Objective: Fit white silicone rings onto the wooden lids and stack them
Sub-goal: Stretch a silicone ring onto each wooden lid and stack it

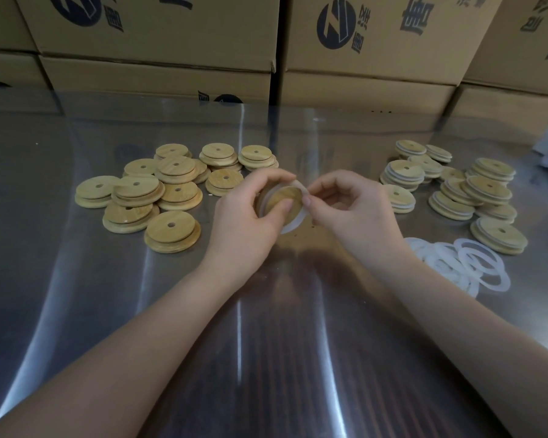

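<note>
- The wooden lid (279, 196) in hand is a round, pale tan disc, tilted with its flat face towards the camera
- A white silicone ring (296, 220) sits partly around it, showing as a thin band along the lid's upper right and lower right edge
- The left hand (247, 219) grips the lid, fingers curled over its top edge and thumb pressed on its face
- The right hand (348, 207) pinches the ring at the lid's right edge between thumb and forefinger, the other fingers loosely curled
- Lid and ring are held between the two hands, above the shiny table (266, 343)
- Bare lids (152, 191) with centre holes lie heaped to the left
- Ringed lids (456, 188) are stacked to the right, with loose rings (462, 263) just in front of them
- Cardboard boxes (155, 42) stand behind the table
</note>
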Tool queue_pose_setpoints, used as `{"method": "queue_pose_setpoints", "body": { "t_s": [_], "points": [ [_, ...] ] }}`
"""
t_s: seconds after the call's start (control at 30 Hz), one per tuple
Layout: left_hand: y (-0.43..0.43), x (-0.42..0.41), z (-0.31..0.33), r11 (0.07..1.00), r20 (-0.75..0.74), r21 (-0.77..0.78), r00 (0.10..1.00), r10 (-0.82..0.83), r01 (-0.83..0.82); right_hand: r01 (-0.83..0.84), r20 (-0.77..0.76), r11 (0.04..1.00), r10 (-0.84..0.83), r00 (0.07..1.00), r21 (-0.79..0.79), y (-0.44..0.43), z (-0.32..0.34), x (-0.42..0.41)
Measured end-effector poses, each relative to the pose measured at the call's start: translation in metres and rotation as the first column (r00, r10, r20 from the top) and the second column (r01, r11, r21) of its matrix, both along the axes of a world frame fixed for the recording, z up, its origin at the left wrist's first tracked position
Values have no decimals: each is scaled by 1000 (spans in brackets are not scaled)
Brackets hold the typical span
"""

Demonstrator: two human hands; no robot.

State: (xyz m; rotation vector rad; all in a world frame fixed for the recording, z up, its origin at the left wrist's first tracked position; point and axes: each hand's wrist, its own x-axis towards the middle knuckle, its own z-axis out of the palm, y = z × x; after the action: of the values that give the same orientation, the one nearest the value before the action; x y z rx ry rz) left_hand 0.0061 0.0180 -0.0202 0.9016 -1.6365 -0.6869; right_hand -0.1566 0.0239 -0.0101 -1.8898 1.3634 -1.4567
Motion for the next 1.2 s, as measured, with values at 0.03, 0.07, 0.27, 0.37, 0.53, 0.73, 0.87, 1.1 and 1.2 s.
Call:
{"method": "queue_pose_setpoints", "body": {
  "t_s": [0.03, 0.07, 0.27, 0.37, 0.53, 0.73, 0.87, 1.1, 1.2],
  "points": [
    [-1, 1, 0, 1000, -19, 16, 1000, 1, -1, 5, 21, 1000, -5, 1000, 21, 0, -1, 1],
    [-2, 1, 0, 1000, -29, 28, 1000, 2, -1, 11, 40, 999, -13, 999, 41, -1, -2, 1],
    [-3, 1, 4, 992, -99, 119, 994, -39, 50, 27, 119, 991, -43, 992, 133, -4, 2, -2],
    [-1, 0, 5, 955, -215, 266, 974, -76, 133, 1, 153, 980, -32, 988, 198, -6, 5, -5],
    [0, -1, 6, 896, -335, 383, 938, -91, 224, -76, 158, 959, 33, 987, 274, -7, 11, -10],
    [-2, 6, 7, 881, -317, 406, 942, -115, 244, -148, 122, 953, 119, 985, 264, -5, 12, -13],
    [-1, 8, 8, 911, -240, 358, 963, -124, 206, -137, 70, 969, 125, 990, 207, -2, 9, -9],
    [-3, 8, 6, 955, -203, 265, 976, -81, 134, -99, 35, 983, 95, 995, 154, -2, 6, -6],
    [-4, 7, 5, 963, -210, 254, 977, -32, 87, -88, 12, 984, 87, 996, 154, -3, 2, -5]
  ]
}}
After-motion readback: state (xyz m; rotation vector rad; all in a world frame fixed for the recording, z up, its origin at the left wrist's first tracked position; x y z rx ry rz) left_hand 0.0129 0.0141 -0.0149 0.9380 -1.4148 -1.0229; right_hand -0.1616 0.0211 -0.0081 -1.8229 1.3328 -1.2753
